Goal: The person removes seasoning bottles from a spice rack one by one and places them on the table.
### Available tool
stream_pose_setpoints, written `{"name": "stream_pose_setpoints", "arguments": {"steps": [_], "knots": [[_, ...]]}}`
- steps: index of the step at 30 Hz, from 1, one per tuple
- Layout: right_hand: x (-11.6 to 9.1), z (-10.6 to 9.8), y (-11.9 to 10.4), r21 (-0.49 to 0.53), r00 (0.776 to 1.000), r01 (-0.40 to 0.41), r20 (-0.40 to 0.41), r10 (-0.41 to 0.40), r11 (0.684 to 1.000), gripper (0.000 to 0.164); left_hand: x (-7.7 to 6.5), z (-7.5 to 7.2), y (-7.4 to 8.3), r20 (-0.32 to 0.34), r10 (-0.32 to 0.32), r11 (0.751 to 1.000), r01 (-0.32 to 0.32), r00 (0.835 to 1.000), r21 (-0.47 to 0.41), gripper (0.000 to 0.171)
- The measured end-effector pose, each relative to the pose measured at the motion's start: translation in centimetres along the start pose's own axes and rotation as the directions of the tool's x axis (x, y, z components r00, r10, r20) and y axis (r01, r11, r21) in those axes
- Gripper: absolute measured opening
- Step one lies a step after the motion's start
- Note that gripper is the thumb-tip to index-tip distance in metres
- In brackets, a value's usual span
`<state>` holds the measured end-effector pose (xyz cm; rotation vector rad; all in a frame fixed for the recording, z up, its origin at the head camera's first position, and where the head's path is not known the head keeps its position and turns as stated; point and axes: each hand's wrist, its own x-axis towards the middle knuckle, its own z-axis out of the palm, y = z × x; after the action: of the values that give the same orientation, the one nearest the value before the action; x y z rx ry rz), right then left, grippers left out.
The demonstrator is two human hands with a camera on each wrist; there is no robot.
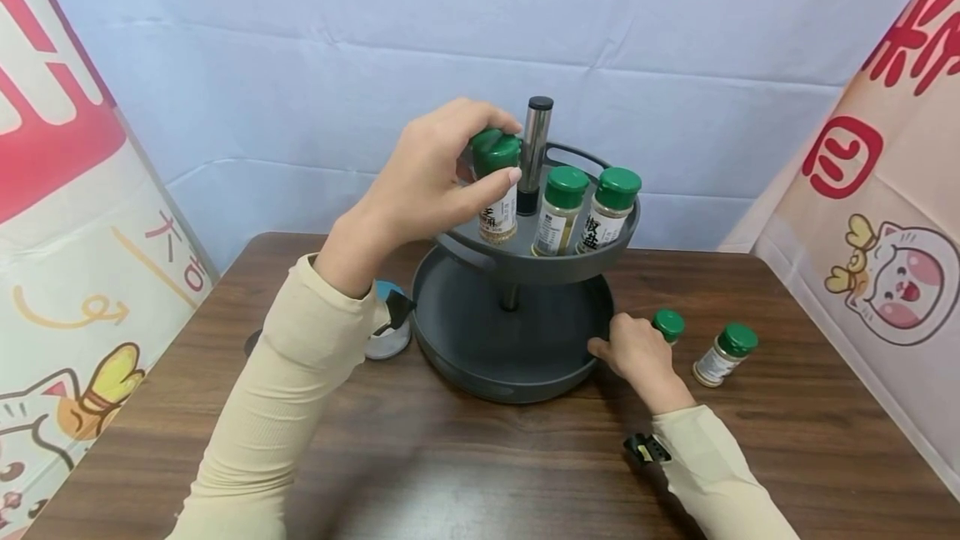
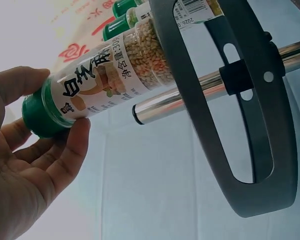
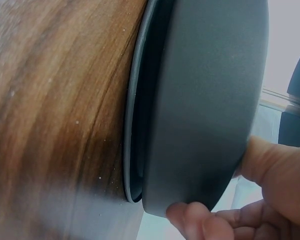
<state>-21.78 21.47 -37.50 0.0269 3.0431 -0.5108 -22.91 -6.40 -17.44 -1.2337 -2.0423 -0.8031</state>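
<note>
My left hand [image 1: 427,169] pinches the green cap of a spice jar [image 1: 498,222] at the left of the upper tray [image 1: 551,269]. In the left wrist view this jar [image 2: 107,75] shows a white label and pale seeds, its base overlapping the tray's rim. Thumb and fingertips of the hand [image 2: 37,175] are on opposite sides of the cap. My right hand [image 1: 639,350] grips the lower tray [image 1: 495,390] of the dark grey two-tier rack at its right side. In the right wrist view the thumb goes over the rim, fingers against the outer wall.
Two more green-capped jars [image 1: 561,211] stand on the upper tray, right of the metal post [image 1: 536,140]. On the wooden table, right of my right hand, are two jars [image 1: 720,361], one partly hidden. A blue-and-white container [image 1: 390,340] sits behind my left sleeve.
</note>
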Motion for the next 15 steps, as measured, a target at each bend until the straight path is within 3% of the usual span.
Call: {"name": "stream_pose_setpoints", "arguments": {"steps": [5, 15], "knots": [[0.0, 0.0, 0.0, 0.002, 1.000, 0.003, -0.007, -0.003, 1.000, 0.041, -0.2, 0.0, 0.0, -0.004, 0.012, 1.000, -0.012, 1.000, -0.002, 0.029], [-0.1, 0.1, 0.0, 0.001, 1.000, 0.009, -0.003, -0.009, 1.000, 0.040, -0.8, -1.3, 0.6, 0.010, -0.060, 0.998, 0.060, 0.998, 0.015, 0.032]]}}
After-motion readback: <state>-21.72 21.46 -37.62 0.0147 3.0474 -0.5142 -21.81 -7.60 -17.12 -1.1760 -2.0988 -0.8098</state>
